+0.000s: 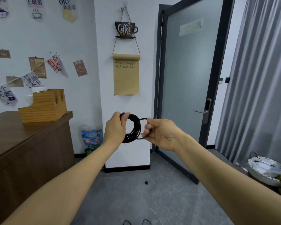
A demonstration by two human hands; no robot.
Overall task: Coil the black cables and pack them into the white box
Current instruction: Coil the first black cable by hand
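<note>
A black cable (134,129) is wound into a round coil of several loops and held up in the air in front of a white pillar. My left hand (115,127) grips the coil's left side, thumb over the top. My right hand (159,132) curls around the outermost loop on the coil's right side. Two more black cable loops (136,222) show at the bottom edge on the floor. No white box can be seen in this view.
A brown wooden counter (23,143) with a wooden organiser (44,106) stands at left. A glass door (188,78) hangs open at right, beside grey curtains. A lined basket (269,171) sits at the lower right. A small black object (146,182) lies on the grey floor.
</note>
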